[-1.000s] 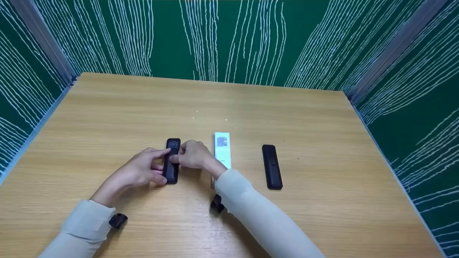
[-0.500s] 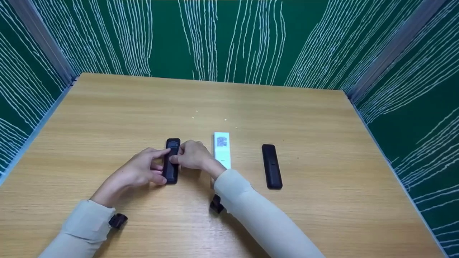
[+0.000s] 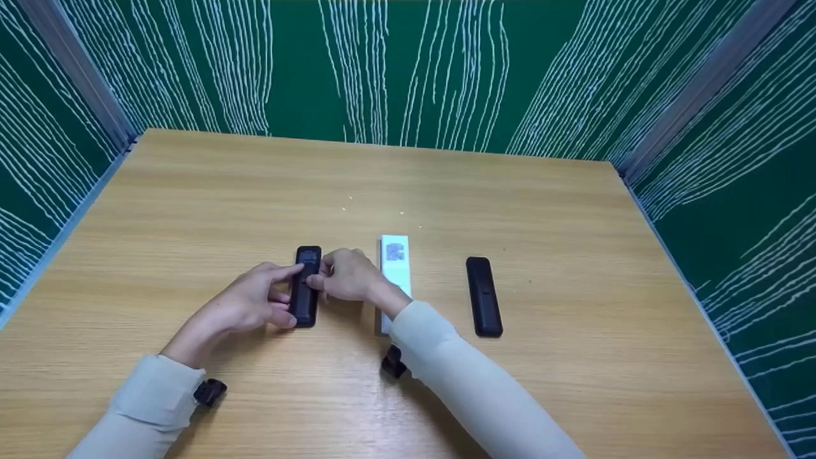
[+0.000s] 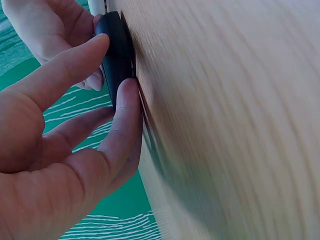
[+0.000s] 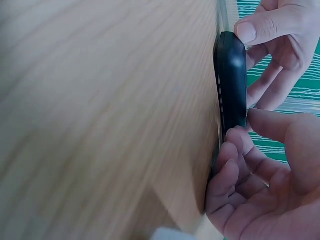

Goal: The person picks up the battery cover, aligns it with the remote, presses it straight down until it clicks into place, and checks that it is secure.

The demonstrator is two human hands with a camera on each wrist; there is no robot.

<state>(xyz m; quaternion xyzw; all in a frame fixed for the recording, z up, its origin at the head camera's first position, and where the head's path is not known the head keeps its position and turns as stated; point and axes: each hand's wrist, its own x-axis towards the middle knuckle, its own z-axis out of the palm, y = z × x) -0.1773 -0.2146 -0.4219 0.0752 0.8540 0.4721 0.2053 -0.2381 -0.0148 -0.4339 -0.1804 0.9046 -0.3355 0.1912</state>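
A black remote control (image 3: 307, 299) lies on the wooden table between both hands, a printed label showing at its far end. My left hand (image 3: 258, 299) holds it from the left: the thumb is at the near end and the index fingertip rests on the upper face. From the right, my right hand (image 3: 347, 275) has its thumb on the remote's upper face and its other fingers curled against the side. The left wrist view shows the remote (image 4: 117, 52) edge-on with left fingertips touching it. In the right wrist view, both hands meet at the remote (image 5: 233, 82).
A slim white bar (image 3: 395, 271) with a printed square code lies just right, partly under my right wrist. Further right is a second black remote control (image 3: 484, 298). Small white specks dot the wooden table (image 3: 542, 210). Green patterned panels (image 3: 440, 70) enclose its back and sides.
My right hand's thumb has slid slightly to the right across the remote, and the right forearm has shifted a little to the right. The left hand and the remote look unmoved.
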